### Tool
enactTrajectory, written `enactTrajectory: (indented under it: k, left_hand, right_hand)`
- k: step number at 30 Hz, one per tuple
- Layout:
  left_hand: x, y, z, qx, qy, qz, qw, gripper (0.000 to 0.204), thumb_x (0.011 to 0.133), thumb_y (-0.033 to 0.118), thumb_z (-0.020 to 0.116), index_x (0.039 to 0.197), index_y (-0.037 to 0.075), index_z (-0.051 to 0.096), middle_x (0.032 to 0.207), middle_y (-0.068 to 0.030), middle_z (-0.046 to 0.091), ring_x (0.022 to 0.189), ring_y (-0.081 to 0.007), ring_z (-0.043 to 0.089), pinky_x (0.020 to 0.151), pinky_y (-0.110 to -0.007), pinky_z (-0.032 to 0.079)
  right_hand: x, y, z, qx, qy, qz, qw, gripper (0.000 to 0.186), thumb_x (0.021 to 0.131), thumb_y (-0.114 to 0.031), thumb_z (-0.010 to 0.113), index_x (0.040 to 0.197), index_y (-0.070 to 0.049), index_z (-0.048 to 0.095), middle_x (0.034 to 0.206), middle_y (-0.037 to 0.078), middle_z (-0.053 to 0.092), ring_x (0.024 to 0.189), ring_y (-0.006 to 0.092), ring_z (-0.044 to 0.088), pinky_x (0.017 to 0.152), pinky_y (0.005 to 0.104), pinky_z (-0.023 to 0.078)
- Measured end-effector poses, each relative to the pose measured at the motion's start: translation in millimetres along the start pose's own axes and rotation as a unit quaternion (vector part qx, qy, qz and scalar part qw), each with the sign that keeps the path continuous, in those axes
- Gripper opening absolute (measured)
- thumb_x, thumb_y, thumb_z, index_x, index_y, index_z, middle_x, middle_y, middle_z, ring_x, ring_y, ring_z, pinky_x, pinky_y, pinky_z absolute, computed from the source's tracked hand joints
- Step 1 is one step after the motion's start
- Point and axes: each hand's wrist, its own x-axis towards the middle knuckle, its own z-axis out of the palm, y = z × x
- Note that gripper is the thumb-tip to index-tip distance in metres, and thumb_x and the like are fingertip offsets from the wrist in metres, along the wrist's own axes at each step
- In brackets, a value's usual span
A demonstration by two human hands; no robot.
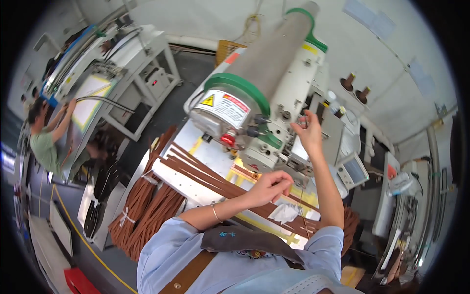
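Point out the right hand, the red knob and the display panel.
Right hand (311, 135): head view, middle of the hand.
Red knob (227, 137): head view, middle of its red cap.
Display panel (353, 170): head view, on its screen.

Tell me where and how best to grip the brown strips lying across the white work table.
Likely best: pinch the brown strips from above, on the stretch left of the left hand. They run long, narrow and uncovered there, whereas farther right a crumpled white piece lies over some.
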Motion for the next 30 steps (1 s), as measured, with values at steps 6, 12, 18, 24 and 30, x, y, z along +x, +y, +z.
enactTrajectory:
  k: [6,12,18,24,30]
  left_hand:
    - [-4,-5,8,0.028,-0.01,-0.01,1.0,0.016,0.094,0.016,0.045,0.098,0.002,0.052,0.068,-0.0017,0.053,0.045,-0.0033,0.041,0.041,-0.018,0.033]
    - [-7,-10,3,0.05,-0.001,-0.02,0.999,0.017,0.094,0.017,0.045,0.098,0.002,0.052,0.067,-0.0004,0.053,0.045,-0.0031,0.041,0.041,-0.018,0.033]
    - [-9,-13,-6,0.046,-0.004,-0.035,0.998,0.018,0.094,0.018,0.045,0.098,0.002,0.053,0.067,-0.0007,0.054,0.045,-0.0033,0.042,0.041,-0.018,0.034]
    - [-3,-15,-3,0.041,-0.006,-0.043,0.998,0.018,0.094,0.018,0.045,0.099,0.002,0.053,0.066,-0.0004,0.052,0.045,-0.0033,0.042,0.041,-0.018,0.033]
    - [-8,-14,-13,0.053,0.02,-0.021,0.998,0.019,0.094,0.018,0.045,0.101,0.002,0.054,0.066,-0.0002,0.052,0.045,-0.0031,0.042,0.04,-0.018,0.033]
  right_hand:
    - [-3,-17,-8,0.244,-0.064,0.15,0.956,0.035,0.081,-0.002,0.058,0.113,0.008,0.046,0.082,0.011,0.064,0.062,0.0093,0.06,0.038,0.0179,0.035]
    - [-2,-13,15,0.188,-0.115,0.143,0.965,0.014,0.08,-0.006,0.061,0.088,0.006,0.062,0.073,0.006,0.063,0.056,0.0074,0.053,0.047,0.0219,0.042]
    - [6,27,0,0.093,-0.05,0.095,0.99,0.01,0.075,-0.007,0.068,0.077,0.001,0.064,0.068,0.001,0.06,0.06,0.0052,0.051,0.055,0.0193,0.041]
    - [49,7,-11,0.117,-0.071,0.095,0.986,0.012,0.073,-0.01,0.068,0.073,0.001,0.063,0.063,0.0,0.057,0.054,0.0069,0.047,0.049,0.0234,0.038]
    - [69,-6,-43,0.056,-0.301,0.194,0.932,0.011,0.071,-0.008,0.071,0.071,-0.001,0.062,0.054,-0.003,0.049,0.043,0.0052,0.039,0.039,0.0219,0.026]
